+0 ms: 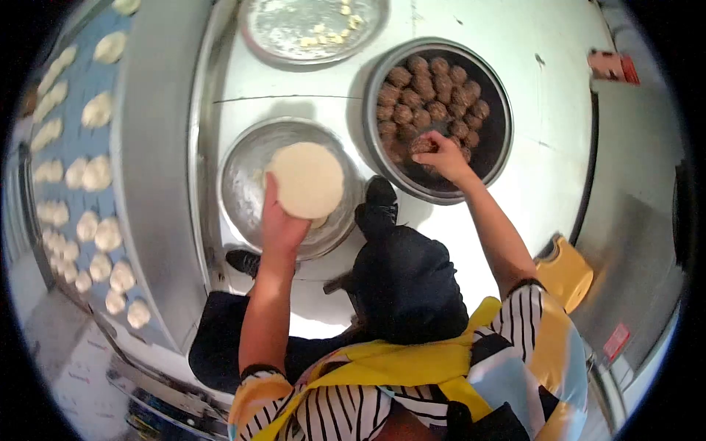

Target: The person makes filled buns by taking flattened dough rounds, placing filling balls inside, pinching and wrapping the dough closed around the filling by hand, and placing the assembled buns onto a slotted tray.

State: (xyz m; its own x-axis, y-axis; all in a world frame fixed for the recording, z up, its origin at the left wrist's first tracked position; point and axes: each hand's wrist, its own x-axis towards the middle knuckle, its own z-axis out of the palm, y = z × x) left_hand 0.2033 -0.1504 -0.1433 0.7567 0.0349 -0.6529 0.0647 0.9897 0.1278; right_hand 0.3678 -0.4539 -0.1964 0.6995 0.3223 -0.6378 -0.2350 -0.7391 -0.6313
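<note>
A round, flat, pale dough disc (307, 180) lies on my left hand (283, 220), with the thumb over its left edge. Beneath it is a wide metal bowl (239, 173) dusted with flour. My right hand (446, 158) pinches a dark brown ball (422, 145) between thumb and fingers, over the lower part of a round dark pan (489, 151). Several similar brown balls (423, 87) fill much of that pan. The palm side of my left hand is hidden under the dough.
A metal tray (283, 50) with small pale pieces stands above the bowl. Along the left, a blue conveyor belt (73, 195) carries several dough pieces (97, 110) behind a metal ledge (158, 169). A yellow stool (570, 275) is at the right.
</note>
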